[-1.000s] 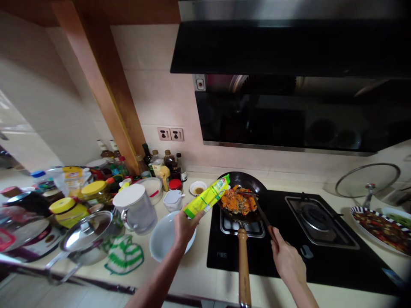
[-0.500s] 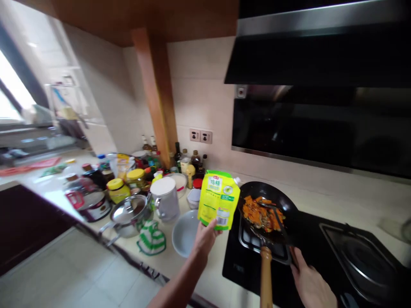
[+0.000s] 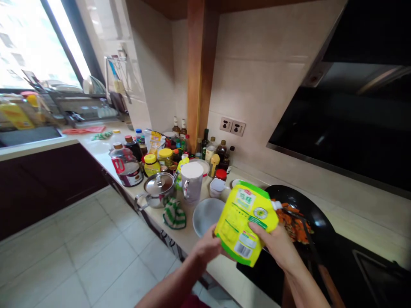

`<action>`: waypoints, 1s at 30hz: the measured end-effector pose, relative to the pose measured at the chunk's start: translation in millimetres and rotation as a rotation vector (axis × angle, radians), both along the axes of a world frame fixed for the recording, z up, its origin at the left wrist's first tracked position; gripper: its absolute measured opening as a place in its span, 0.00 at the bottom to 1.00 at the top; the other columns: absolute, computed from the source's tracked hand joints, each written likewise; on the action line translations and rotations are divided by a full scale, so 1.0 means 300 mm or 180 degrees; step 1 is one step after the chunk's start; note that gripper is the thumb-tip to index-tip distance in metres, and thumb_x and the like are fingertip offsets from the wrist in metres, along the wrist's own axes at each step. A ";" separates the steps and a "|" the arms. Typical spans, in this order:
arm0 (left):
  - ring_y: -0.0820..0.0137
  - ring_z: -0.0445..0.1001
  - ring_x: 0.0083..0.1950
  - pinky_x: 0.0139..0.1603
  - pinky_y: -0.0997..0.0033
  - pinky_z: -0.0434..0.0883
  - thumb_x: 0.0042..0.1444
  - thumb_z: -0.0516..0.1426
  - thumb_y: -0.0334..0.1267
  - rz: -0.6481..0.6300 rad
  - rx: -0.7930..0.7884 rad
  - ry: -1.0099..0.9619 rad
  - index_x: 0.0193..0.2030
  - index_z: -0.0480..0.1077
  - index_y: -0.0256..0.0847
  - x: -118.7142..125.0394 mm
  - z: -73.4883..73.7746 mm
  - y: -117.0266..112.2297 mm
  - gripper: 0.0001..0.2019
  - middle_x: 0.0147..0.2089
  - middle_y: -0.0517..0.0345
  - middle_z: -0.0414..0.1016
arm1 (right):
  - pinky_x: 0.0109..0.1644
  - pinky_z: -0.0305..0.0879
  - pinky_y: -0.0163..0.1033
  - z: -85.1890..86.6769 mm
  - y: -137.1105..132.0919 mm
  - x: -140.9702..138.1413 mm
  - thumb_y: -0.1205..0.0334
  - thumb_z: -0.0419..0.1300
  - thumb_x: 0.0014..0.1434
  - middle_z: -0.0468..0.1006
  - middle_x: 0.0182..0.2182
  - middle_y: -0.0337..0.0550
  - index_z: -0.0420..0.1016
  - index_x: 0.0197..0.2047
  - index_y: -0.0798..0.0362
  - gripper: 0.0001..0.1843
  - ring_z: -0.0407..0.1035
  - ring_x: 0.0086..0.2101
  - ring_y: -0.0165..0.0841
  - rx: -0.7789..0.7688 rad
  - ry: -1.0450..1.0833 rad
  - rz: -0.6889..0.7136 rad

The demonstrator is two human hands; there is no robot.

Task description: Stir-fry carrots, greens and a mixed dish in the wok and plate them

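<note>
I hold a yellow and green seasoning pouch (image 3: 245, 218) in front of me with both hands. My left hand (image 3: 205, 248) grips its lower left edge. My right hand (image 3: 278, 246) lies over its lower right side, fingers pressed on the pack. The pouch's white spout points toward a black wok (image 3: 317, 222) just behind it, which holds orange and brown stir-fried food (image 3: 293, 224). A dark spatula (image 3: 306, 233) rests in the wok, with nobody holding it.
An empty grey bowl (image 3: 207, 214) sits left of the pouch. Beside it are a white lidded jug (image 3: 192, 182), a steel pot with lid (image 3: 157, 188), a striped cloth (image 3: 175, 214) and several bottles and jars. The range hood (image 3: 353, 128) hangs on the right.
My right hand has let go of the spatula and come onto the pouch. The pouch has been drawn back from over the wok toward me. My view has swung left.
</note>
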State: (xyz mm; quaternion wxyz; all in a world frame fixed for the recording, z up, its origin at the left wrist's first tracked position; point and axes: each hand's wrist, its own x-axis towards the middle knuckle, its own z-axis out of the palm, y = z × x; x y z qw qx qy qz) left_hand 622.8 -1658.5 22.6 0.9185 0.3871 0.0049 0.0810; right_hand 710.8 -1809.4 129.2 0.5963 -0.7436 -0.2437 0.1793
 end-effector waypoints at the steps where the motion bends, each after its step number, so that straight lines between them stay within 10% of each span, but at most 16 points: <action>1: 0.50 0.77 0.42 0.31 0.59 0.76 0.23 0.71 0.55 -0.0116 0.0073 0.0004 0.51 0.71 0.39 -0.024 0.016 0.054 0.44 0.47 0.41 0.77 | 0.44 0.74 0.47 0.008 0.038 -0.009 0.48 0.65 0.48 0.82 0.39 0.51 0.78 0.40 0.56 0.22 0.76 0.39 0.43 -0.0023 -0.0077 0.0206; 6: 0.57 0.78 0.35 0.35 0.62 0.75 0.32 0.71 0.46 0.0585 0.0579 0.0560 0.42 0.74 0.35 -0.123 0.038 0.246 0.28 0.36 0.47 0.80 | 0.34 0.72 0.37 0.029 0.212 0.076 0.50 0.62 0.53 0.80 0.39 0.44 0.74 0.51 0.54 0.25 0.74 0.32 0.33 -0.0727 -0.0512 0.1347; 11: 0.60 0.78 0.33 0.36 0.65 0.75 0.32 0.70 0.45 0.1493 0.0645 0.0987 0.35 0.75 0.35 -0.242 -0.017 0.352 0.23 0.32 0.51 0.80 | 0.38 0.69 0.36 -0.116 0.277 0.301 0.62 0.49 0.63 0.78 0.37 0.48 0.69 0.52 0.59 0.17 0.72 0.34 0.30 -0.1961 -0.1167 -0.0103; 19: 0.56 0.78 0.36 0.37 0.65 0.76 0.30 0.71 0.47 0.1719 0.0746 0.1635 0.33 0.77 0.37 -0.396 -0.086 0.468 0.22 0.34 0.51 0.81 | 0.46 0.69 0.46 -0.385 0.284 0.303 0.57 0.58 0.61 0.75 0.41 0.43 0.72 0.43 0.56 0.12 0.71 0.40 0.33 -0.2912 -0.1169 -0.0166; 25: 0.57 0.77 0.34 0.36 0.62 0.75 0.33 0.70 0.47 0.1661 0.0778 0.1282 0.34 0.77 0.35 -0.373 -0.052 0.454 0.22 0.33 0.49 0.81 | 0.51 0.66 0.49 -0.242 0.358 0.291 0.64 0.50 0.63 0.77 0.40 0.53 0.73 0.45 0.61 0.14 0.71 0.41 0.37 -0.2302 -0.1387 -0.0245; 30: 0.58 0.77 0.36 0.39 0.61 0.74 0.35 0.70 0.44 0.1498 0.0770 0.0964 0.35 0.77 0.35 -0.316 -0.027 0.426 0.20 0.34 0.49 0.80 | 0.45 0.71 0.41 -0.007 0.398 0.163 0.54 0.57 0.57 0.79 0.39 0.47 0.71 0.51 0.56 0.21 0.73 0.38 0.35 -0.0604 -0.1190 0.0576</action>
